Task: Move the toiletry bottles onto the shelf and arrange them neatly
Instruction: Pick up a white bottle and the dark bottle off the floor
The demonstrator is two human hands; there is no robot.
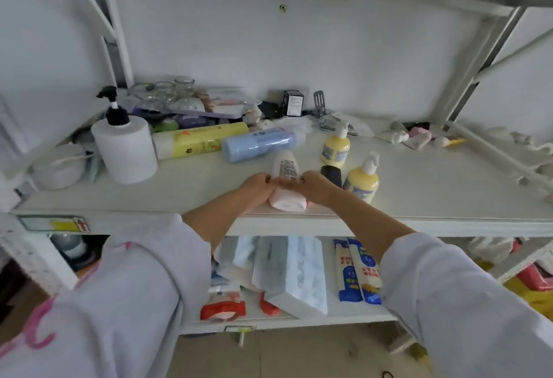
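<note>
Head view | both hands (258, 188) (314, 186) clasp pink bottle (288, 201) | forearms converge

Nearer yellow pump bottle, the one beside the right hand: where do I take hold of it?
Grip the yellow pump bottle around its round body, coming from the right: it stands upright, the white pump head on top gives poor purchase, and a black-capped bottle and the right hand crowd its left.

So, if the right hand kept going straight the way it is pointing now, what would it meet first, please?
The right hand points up and left across the shelf, already on the pink-capped white bottle that both hands grip. Past it, the blue roll lying on its side probably comes next, though depth is hard to judge.
</note>
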